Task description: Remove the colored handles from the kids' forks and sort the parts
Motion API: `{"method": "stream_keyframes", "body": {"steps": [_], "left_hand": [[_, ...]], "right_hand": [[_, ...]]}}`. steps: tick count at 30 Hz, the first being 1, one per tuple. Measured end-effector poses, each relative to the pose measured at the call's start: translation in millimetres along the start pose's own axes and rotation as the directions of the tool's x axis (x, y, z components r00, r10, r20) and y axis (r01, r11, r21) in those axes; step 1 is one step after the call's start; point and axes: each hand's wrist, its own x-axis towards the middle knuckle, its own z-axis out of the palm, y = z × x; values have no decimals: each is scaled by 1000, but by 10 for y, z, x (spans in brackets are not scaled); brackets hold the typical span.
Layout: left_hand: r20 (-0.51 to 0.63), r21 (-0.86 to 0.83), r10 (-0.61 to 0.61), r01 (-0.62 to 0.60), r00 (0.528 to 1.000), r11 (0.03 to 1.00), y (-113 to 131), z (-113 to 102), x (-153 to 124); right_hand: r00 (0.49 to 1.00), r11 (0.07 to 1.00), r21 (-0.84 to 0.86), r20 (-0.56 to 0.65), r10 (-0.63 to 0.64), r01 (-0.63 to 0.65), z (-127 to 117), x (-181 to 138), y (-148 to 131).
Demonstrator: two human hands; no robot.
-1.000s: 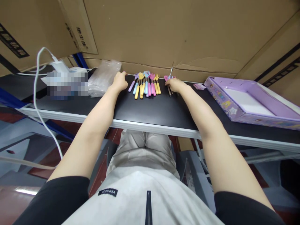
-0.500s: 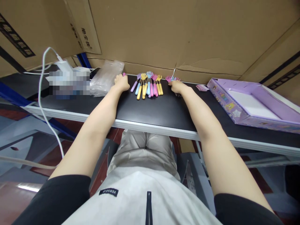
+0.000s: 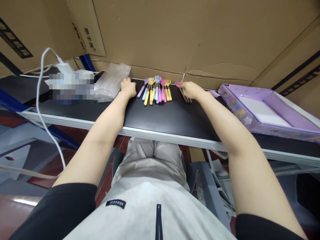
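Observation:
Several small claw-headed back scratchers (image 3: 156, 91) with purple, blue, yellow and pink handles lie side by side on the black tabletop, heads towards the cardboard wall. Left of that row, my left hand (image 3: 128, 88) rests closed beside the clear plastic bags (image 3: 110, 85); what its fingers hold is hidden. On the right, the thumb and fingers of my right hand (image 3: 189, 89) close at the head of a pink back scratcher (image 3: 177, 83) without a coloured handle. Bare metal rods (image 3: 187, 98) stick out below that hand, and its fingers partly cover the other heads there.
A purple printed box tray (image 3: 240, 111) stands at the right, with a small pink packet (image 3: 214, 93) near its corner. A white cable (image 3: 40, 100) hangs over the table's left end. Cardboard (image 3: 160, 36) walls in the back.
My right hand has shifted at the handleless scratchers, showing more of the rods and less of the blue head. The pink bit seen at my left hand is now out of sight.

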Motion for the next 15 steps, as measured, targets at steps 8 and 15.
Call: {"method": "stream_keyframes", "body": {"steps": [8, 15], "left_hand": [[152, 150, -51, 28, 987, 988, 91, -147, -103], [140, 147, -41, 20, 989, 989, 85, -114, -72]], "right_hand": [[987, 991, -7, 89, -131, 132, -160, -107, -492], [991, 990, 68, 35, -127, 124, -211, -180, -628]]}}
